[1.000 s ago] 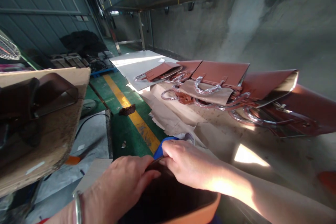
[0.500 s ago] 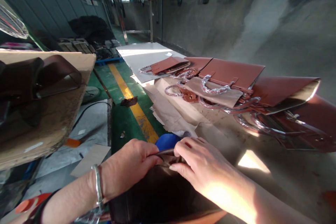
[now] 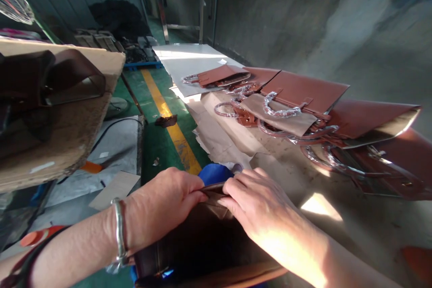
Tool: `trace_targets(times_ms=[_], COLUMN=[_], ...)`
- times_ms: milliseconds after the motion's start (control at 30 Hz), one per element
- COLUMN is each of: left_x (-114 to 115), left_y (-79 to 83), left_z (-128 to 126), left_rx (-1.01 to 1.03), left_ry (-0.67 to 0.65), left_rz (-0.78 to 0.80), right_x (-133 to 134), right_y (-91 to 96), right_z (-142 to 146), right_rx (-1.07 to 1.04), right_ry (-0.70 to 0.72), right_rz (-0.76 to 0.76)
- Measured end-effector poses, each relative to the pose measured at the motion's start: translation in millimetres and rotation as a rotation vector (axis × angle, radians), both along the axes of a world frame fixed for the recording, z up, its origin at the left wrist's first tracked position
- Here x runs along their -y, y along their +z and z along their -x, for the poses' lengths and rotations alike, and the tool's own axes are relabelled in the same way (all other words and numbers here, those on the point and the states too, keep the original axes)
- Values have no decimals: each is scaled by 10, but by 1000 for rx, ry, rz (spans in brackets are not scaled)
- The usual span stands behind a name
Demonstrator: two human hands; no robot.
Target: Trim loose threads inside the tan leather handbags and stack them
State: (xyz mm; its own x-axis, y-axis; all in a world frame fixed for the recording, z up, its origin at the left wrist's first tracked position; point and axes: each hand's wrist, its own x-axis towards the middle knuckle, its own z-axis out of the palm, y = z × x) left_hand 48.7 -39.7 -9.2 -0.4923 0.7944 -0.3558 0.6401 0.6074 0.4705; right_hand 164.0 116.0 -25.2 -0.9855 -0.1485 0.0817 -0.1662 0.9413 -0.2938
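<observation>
A dark brown leather bag point(image 3: 202, 238) lies open towards me at the bottom centre, its inside in deep shadow. My left hand point(image 3: 172, 198) pinches the far edge of it between thumb and fingers. Just to the right, my right hand point(image 3: 253, 202) grips the same edge, thumb below and fingers curled over the top. Between the two hands a short stretch of lining is creased. A silver bracelet point(image 3: 119, 229) circles my left wrist. Behind the edge a round blue thing point(image 3: 215, 174) shows in part.
Reddish-brown handbags point(image 3: 303, 92) with plastic-wrapped handles lie along the paper-covered surface point(image 3: 226, 135) to the right. On the left, dark brown leather pieces point(image 3: 74, 76) rest on a cardboard-topped stand point(image 3: 77, 135). A yellow line point(image 3: 168, 121) crosses the green floor.
The view has tilted down slightly, so the background sits higher. Both hands keep their grip on the bag's edge, and more of its inside and near rim shows.
</observation>
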Motion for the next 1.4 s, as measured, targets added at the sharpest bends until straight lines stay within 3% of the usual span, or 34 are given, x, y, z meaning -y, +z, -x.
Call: trace_targets(times_ms=[167,900,1300,1400], left_x=[23,20,75,84], left_y=[-18,-89,-89,-102], left_z=[16,116,161,146], left_rx=[75,195,282,275], left_ry=[-11,-23,-45,-56], left_rz=[-90,-76,-21,-12], right_x=[26,4,44,32], right_y=[48,-90,-74,-76], right_z=[-9,158,190,203], right_rx=[-4,-22,-21,2], right_ry=[-58,-76,-222,-197], right_rz=[-2,-60,-57,-32])
